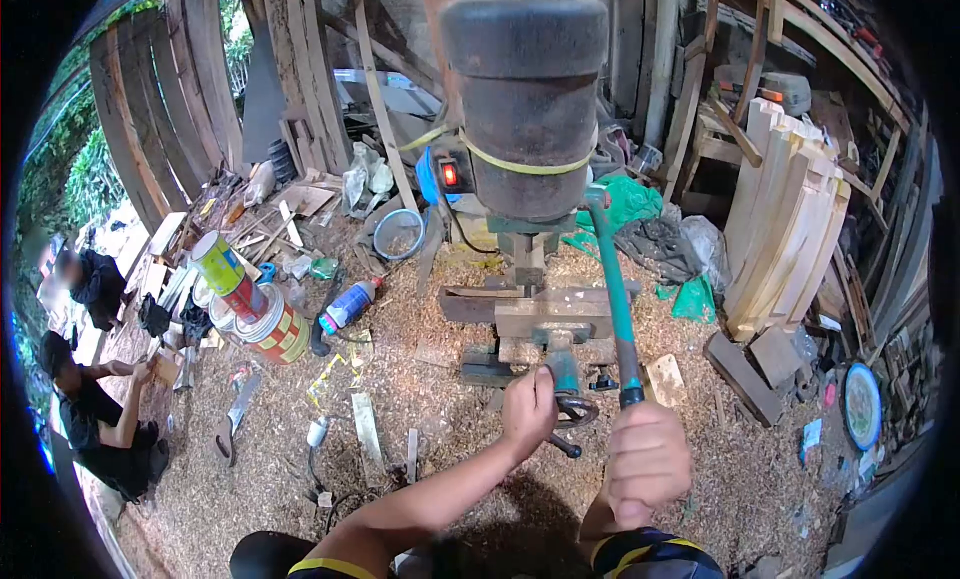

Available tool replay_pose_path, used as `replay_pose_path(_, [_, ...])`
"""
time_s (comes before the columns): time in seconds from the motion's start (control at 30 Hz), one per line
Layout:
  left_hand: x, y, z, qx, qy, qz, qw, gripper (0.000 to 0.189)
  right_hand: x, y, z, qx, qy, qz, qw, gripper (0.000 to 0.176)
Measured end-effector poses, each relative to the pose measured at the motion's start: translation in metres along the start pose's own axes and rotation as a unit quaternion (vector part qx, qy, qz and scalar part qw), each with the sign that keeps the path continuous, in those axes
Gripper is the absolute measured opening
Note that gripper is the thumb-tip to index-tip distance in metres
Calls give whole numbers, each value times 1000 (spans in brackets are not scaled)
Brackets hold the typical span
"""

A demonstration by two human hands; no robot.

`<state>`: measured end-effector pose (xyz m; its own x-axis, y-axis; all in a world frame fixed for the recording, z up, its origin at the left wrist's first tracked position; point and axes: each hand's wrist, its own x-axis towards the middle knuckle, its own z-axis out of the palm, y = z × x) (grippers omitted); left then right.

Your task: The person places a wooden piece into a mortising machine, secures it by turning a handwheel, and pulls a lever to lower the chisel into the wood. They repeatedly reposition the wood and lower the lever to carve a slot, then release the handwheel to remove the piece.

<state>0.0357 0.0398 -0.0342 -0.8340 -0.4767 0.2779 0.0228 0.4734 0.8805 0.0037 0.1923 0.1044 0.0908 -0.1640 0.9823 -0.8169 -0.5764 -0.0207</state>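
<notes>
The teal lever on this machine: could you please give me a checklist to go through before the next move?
1. Right hand closed round the lower end of the teal lever: ok.
2. Left hand at the metal crank in front of the machine; whether it grips the crank: cannot tell.
3. Wooden workpiece lying on the machine's table under the head: ok.
4. Workpiece clamped tight: cannot tell.
5. Red switch glowing: ok.
6. Seated people at far left, apart from the machine: ok.
</notes>
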Motion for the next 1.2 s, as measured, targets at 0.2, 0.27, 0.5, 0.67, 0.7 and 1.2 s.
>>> replay_pose_path(0.2, [4,-8,7,-2,15,39,999,42,65,4,2,-20,117,60,991,54])
replay_pose_path(0.27, [2,-8,6,12,33,32,999,40,95,12,-9,-22,106,69,992,66])
replay_pose_path(0.5, [1,4,-1,0,37,38,999,37,204,62,-51,111,111,181,971,55])
replay_pose_path(0.67, [2,-6,0,33,21,57,998,35,296,125,-83,167,109,324,925,53])
replay_pose_path(0.7, [4,-14,3,62,-5,52,997,34,312,141,-91,162,107,342,919,53])
replay_pose_path(1.2, [8,-17,1,-9,-25,86,996,23,215,170,-79,-110,249,450,851,68])
